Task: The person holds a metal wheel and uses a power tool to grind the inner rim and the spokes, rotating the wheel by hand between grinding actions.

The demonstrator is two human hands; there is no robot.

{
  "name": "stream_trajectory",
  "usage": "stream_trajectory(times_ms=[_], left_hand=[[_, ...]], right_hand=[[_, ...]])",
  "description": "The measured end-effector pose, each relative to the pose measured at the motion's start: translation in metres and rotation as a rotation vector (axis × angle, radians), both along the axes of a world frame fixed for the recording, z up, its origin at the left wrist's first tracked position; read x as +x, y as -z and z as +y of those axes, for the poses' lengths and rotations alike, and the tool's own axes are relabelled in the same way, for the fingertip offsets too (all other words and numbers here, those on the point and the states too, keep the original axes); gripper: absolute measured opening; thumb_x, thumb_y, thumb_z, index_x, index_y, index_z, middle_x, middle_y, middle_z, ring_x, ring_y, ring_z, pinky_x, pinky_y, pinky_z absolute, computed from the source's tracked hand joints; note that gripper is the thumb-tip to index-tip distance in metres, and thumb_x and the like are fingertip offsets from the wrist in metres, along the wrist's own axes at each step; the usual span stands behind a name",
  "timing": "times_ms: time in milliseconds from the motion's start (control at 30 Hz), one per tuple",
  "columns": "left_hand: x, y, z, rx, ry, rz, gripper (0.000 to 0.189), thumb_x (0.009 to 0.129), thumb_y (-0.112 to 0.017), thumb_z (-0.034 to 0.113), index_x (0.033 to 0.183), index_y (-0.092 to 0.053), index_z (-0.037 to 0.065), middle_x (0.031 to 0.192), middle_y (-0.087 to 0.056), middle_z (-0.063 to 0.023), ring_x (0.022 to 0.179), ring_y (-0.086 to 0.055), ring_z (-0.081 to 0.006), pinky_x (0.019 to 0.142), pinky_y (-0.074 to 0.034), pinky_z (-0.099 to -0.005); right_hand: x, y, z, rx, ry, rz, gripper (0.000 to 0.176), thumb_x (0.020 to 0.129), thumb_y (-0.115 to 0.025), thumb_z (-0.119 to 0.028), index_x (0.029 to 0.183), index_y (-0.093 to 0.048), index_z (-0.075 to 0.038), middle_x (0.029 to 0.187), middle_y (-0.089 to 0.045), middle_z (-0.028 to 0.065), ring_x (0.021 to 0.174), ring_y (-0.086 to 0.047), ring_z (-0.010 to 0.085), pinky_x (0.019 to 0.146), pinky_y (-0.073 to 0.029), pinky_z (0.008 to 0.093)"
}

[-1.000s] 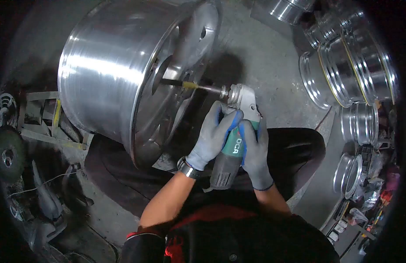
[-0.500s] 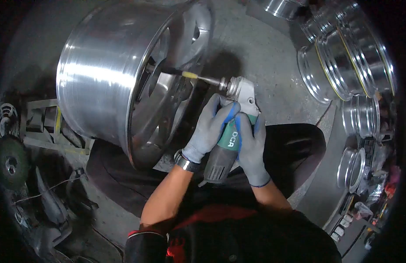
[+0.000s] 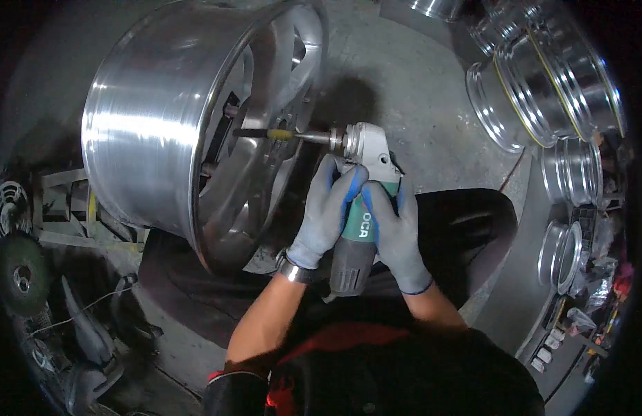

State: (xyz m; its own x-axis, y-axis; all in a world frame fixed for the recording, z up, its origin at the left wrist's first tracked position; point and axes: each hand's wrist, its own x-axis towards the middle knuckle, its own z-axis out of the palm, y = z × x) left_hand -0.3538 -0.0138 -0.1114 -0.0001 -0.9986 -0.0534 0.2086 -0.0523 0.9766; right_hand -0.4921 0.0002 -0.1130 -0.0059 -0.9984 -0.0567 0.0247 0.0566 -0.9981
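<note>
1. We see two hands in grey gloves with blue tips, close together near the middle of the view.
2. The left hand holds the green grinder from its 9 o'clock side. Its fingers are curled tight around the tool, just under the white head.
3. The right hand holds the same grinder from the 3 o'clock side. Its fingers are closed around the green body too, and they touch the left hand's fingers.
4. The grinder points up toward 12 o'clock. A long thin bit with a yellow band sticks out of its head toward 9 o'clock.
5. The end of the bit goes into a gap between the spokes of a big shiny wheel. The wheel stands on its edge at 10 o'clock from the hands. We cannot tell if the tip touches the metal.
6. A watch sits on the left wrist.
7. More shiny rims lie on the grey floor at 2 o'clock, well apart from the hands.
8. A dark round disc lies at 8 o'clock, far from the hands.
</note>
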Motion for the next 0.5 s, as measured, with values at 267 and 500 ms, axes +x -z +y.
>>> stream_trajectory(times_ms=[267,500], left_hand=[[0.004,0.004,-0.004,-0.017,0.068,-0.024,0.03,0.103,-0.062,0.03,0.111,-0.058,0.001,0.1,-0.06,-0.0037,0.094,-0.052,-0.0087,0.085,-0.046,-0.028],[0.003,-0.01,0.0,-0.098,0.005,-0.101,0.03,0.103,-0.062,0.029,0.111,-0.058,0.0,0.098,-0.062,-0.0041,0.092,-0.054,-0.0097,0.084,-0.047,-0.0296]], right_hand=[[0.003,0.004,0.003,0.031,0.047,0.003,0.062,0.096,-0.072,-0.009,0.148,-0.04,0.003,0.139,-0.046,0.0175,0.131,-0.048,0.0238,0.111,-0.04,0.0384],[0.005,-0.005,-0.002,0.046,-0.032,-0.142,0.065,0.096,-0.072,-0.009,0.149,-0.037,0.005,0.133,-0.056,0.015,0.12,-0.057,0.0191,0.104,-0.047,0.034]])
